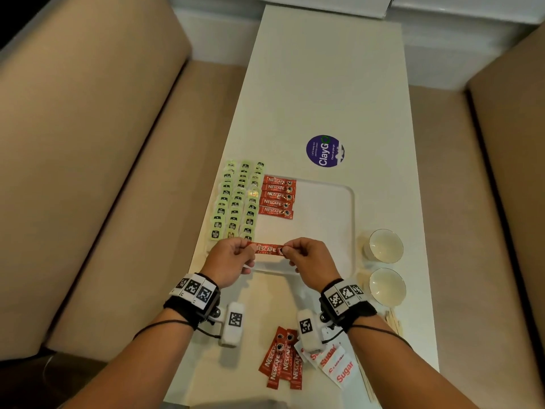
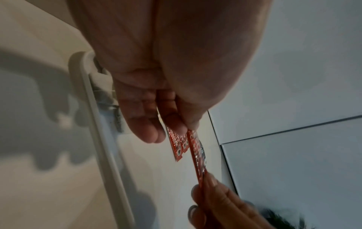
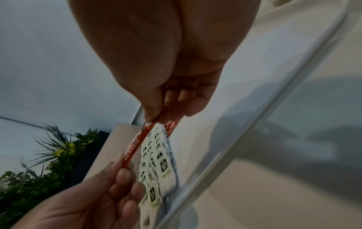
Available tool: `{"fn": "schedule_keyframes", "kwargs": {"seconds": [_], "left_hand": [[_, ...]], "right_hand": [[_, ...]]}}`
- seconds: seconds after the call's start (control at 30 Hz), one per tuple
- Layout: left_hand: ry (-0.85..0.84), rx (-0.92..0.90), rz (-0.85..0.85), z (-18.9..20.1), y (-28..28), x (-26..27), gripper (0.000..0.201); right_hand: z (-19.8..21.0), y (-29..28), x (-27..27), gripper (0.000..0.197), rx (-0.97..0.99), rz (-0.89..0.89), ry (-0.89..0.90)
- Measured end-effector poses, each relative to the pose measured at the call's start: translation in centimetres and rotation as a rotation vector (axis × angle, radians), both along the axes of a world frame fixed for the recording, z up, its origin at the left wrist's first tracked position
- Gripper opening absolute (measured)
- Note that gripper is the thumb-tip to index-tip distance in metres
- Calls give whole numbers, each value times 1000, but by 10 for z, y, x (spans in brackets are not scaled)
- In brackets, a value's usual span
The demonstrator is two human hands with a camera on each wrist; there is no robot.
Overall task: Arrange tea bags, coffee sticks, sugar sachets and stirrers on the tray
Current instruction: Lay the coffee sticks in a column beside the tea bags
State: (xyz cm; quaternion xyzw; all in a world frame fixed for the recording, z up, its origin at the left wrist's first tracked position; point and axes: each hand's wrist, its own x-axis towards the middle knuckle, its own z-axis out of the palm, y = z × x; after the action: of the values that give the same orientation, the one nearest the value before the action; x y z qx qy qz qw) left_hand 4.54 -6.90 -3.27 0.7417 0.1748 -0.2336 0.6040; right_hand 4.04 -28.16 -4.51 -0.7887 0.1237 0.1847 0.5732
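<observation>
Above the white plastic tray's (image 1: 349, 202) six-o'clock edge, left hand (image 1: 228, 261) and right hand (image 1: 312, 259) pinch a red foil coffee stick (image 1: 267, 250) by its ends; uneven release would likely lay it skewed.

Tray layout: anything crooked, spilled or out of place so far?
Nothing stands out. Tea bags lie in three neat columns, five coffee sticks are stacked evenly on the tray, and both hands pinch a sixth stick.

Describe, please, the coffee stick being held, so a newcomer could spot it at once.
Start at the white tray. At its near edge both hands stretch one red coffee stick between them. Unlike the row of sticks lying on the tray, it is held up at both ends.
</observation>
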Motion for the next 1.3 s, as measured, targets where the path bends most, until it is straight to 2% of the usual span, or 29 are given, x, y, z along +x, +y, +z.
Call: {"fn": "schedule_keyframes", "kwargs": {"seconds": [0.23,0.53,1.0,1.3], "left_hand": [[-23,61,51,2,-3,1,29],[4,120,-65,-3,12,-5,6],[70,110,-57,-19,34,-27,16],[69,122,-83,-17,31,-24,14]], "right_hand": [[-6,0,15,10,-50,-15,-14],[-22,-6,56,14,-214,-125,71],[-27,11,83,25,-418,-49,112],[-27,10,81,27,-441,-49,119]]}}
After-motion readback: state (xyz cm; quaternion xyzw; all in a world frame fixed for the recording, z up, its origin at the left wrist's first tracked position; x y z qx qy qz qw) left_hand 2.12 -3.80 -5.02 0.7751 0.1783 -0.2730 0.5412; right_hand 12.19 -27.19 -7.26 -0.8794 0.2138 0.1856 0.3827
